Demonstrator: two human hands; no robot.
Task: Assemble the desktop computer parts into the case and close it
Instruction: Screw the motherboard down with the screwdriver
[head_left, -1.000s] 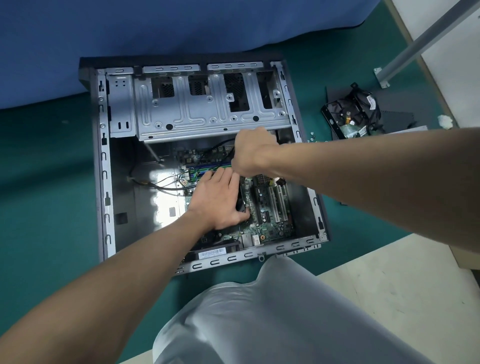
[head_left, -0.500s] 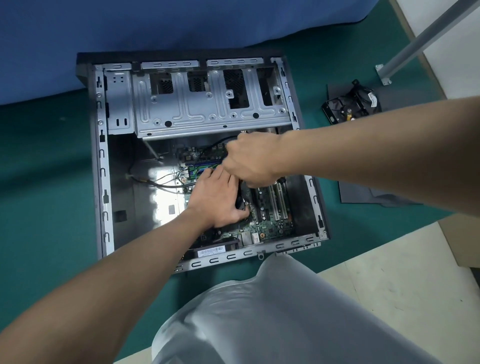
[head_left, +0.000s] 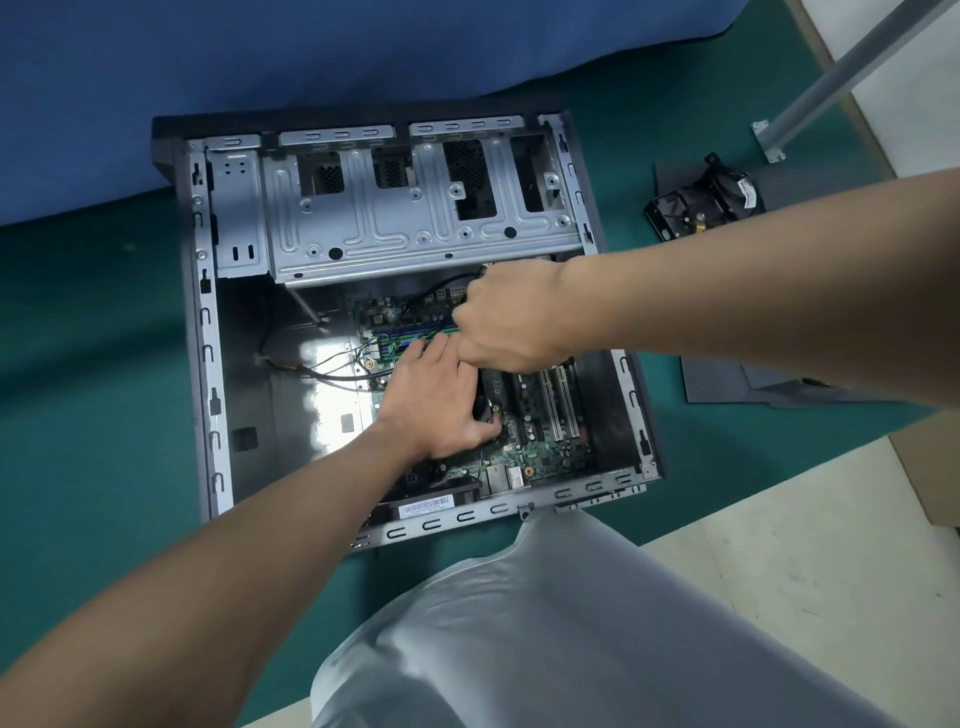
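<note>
The case (head_left: 205, 364) lies open on its side on the green mat (head_left: 104, 415), with the circuit board (head_left: 540, 447) on its floor. The left hand (head_left: 436, 400) rests on the black cooler (head_left: 485, 400), fingers straight and close together, thumb against its near edge. The right hand (head_left: 511, 317) is just beyond it, fingers curled into a fist; what they pinch, if anything, is hidden. The step looks like fixing the cooler to the board. Done well, the left hand holds it flat and square while the right works 1 corner at a time, keeping the loose wires (head_left: 322, 371) clear.
</note>
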